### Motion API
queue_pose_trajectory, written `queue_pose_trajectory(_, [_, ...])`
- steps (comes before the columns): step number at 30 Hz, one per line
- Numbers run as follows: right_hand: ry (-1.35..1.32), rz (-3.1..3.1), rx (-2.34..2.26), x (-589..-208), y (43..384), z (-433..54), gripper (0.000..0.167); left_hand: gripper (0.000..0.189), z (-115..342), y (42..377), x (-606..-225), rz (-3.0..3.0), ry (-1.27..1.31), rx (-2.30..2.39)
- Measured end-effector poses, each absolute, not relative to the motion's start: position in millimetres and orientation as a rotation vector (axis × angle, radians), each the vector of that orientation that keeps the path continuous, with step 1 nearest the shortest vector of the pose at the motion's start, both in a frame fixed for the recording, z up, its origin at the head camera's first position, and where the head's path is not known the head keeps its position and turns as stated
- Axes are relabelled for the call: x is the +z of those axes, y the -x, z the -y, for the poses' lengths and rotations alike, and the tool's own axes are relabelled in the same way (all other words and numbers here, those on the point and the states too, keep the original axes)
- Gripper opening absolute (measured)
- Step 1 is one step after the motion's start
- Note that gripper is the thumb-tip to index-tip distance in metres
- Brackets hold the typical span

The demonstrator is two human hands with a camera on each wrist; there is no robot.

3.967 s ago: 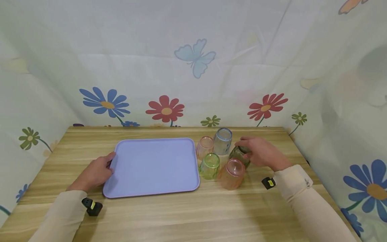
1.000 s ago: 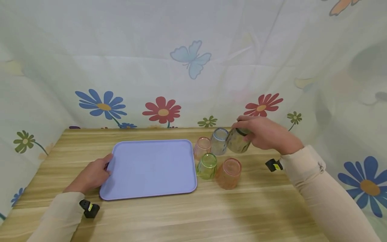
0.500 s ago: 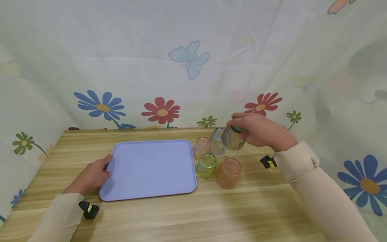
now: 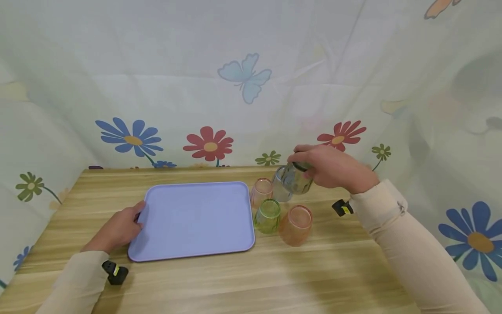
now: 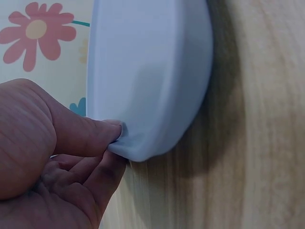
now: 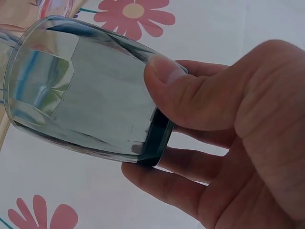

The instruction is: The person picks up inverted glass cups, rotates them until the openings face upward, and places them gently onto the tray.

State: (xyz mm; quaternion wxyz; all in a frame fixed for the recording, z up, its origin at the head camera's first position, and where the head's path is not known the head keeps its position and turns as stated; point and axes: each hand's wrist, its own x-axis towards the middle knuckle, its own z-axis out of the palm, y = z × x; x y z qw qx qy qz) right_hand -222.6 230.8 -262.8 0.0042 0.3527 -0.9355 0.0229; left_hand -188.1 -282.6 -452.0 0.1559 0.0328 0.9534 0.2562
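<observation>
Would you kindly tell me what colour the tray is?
The tray is pale lavender-blue, seen best in the head view.

Wood tbl (image 4: pixel 188 285): lilac tray (image 4: pixel 194 220), 4 glasses (image 4: pixel 268 218) upside-dn.

Legible texts, brands, numbers, signs: none. Left yellow label (image 4: pixel 116 270): on left black device (image 4: pixel 118 278), nearer the left edge of the tabletop (image 4: pixel 204 283). Right yellow label (image 4: pixel 345 210): on right black device (image 4: pixel 339 206), nearer the right edge. Any print: too small to read.
</observation>
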Motion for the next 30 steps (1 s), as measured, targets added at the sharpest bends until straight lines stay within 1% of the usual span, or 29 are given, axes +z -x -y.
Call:
queue_pose_trajectory(9, [-1.115, 2.928, 0.057, -262.3, 223.5, -222.2, 0.049, 0.070, 283.2, 188.9, -452.4, -2.725, -0.094, 0.734])
queue_pose_trajectory(30, [-1.248, 2.852, 0.060, -262.2, 224.1, -198.9, 0.046, 0.071, 281.9, 188.3, -451.3, -2.712, -0.079, 0.731])
